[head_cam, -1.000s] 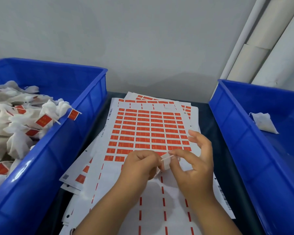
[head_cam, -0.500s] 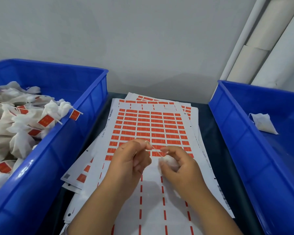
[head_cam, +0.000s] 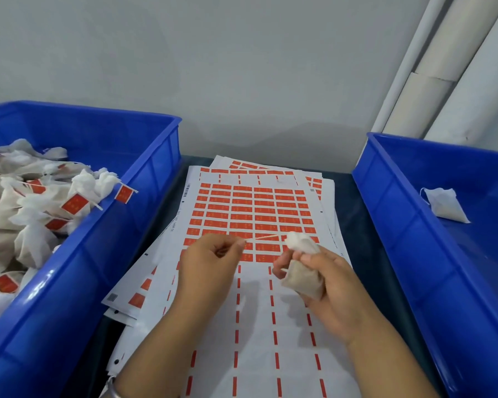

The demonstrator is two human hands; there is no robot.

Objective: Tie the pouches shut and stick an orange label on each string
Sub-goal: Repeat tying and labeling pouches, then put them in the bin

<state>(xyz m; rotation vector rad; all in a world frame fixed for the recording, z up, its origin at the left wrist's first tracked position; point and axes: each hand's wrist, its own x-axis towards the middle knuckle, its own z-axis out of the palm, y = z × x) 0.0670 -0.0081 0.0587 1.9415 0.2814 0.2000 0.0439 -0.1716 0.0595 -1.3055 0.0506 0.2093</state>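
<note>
White string runs taut leftward from the small beige fabric pouch my right hand grips to my left hand, pinching its end.

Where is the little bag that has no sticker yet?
In the head view, the pouch sits in the right hand, over the label sheet, between the two blue bins.

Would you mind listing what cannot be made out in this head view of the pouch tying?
- Knot on the pouch: hidden in the bunched top; the right hand covers its far side.
- Print on the orange labels: too small.
- String end: hidden in the left hand pinch.
- Left bin and right bin: cut off by the edges.
</note>
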